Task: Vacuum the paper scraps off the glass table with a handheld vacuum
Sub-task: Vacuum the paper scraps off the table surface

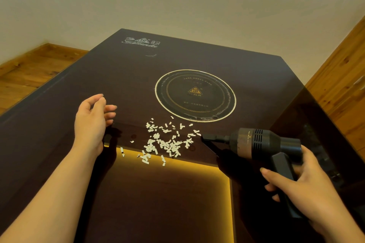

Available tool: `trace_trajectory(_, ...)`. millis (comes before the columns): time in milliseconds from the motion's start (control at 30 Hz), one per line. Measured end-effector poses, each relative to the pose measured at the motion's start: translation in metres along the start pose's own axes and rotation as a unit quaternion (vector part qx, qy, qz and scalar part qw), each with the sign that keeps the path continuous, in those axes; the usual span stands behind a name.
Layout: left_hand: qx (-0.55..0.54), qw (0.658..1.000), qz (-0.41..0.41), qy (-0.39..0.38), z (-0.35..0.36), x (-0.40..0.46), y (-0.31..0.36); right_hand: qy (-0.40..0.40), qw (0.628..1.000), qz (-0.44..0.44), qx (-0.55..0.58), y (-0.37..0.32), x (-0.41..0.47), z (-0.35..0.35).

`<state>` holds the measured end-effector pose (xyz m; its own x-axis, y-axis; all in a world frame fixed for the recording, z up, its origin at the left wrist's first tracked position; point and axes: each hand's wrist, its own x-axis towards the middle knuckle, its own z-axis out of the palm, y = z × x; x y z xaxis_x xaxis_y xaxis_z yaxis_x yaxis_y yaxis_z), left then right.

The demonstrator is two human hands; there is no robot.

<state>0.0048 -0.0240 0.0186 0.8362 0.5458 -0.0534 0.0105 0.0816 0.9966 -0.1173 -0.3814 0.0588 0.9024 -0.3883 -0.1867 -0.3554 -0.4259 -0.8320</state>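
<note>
The right hand, at about four o'clock in the view, has its grip wrapped round the dark handle of the handheld vacuum, fingers curled under and thumb along the near side. The vacuum's round grey body sits above the hand, and its narrow black nozzle points toward nine o'clock, the tip touching or just above the glass at the three o'clock edge of the paper scraps. The scraps, small white slips, lie scattered in a loose patch near the middle of the dark glass tabletop, thickest at the centre and thinning toward seven o'clock, where a few lie over a glowing yellow strip under the glass. The left hand, at nine o'clock from the scraps, holds nothing; its grip is relaxed, fingers loosely bent, apart from the scraps. At twelve o'clock from the scraps a gold-rimmed round hob ring is set in the glass. A white printed logo sits near the far edge.
</note>
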Motion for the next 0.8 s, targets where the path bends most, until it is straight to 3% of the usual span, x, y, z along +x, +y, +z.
trace_trajectory(800,0.004,1.000,0.002,-0.003,0.000,0.001,-0.002,0.008,1.000,-0.004,0.003,0.005,0.016,0.005)
